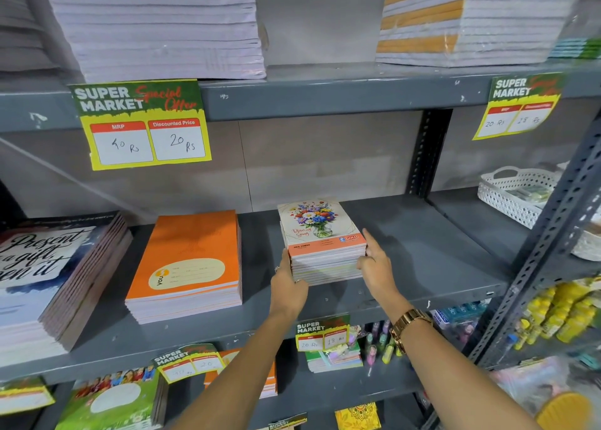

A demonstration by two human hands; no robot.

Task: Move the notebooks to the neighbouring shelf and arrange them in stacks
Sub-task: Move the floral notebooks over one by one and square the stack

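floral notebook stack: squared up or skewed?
Squared. The floral notebook stack lies flat with its edges aligned, left hand and right hand pressing its sides.

Floral cover, salmon band on the top notebook [320, 226]. Plain orange stack [190, 260] beside it, cream label. Grey shelf [422, 250], yellow-green price tag [141, 124].

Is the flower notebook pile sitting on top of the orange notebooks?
No, the flower notebook pile rests on the grey shelf beside the orange notebooks, with a bare gap between them, held by the left hand and right hand.
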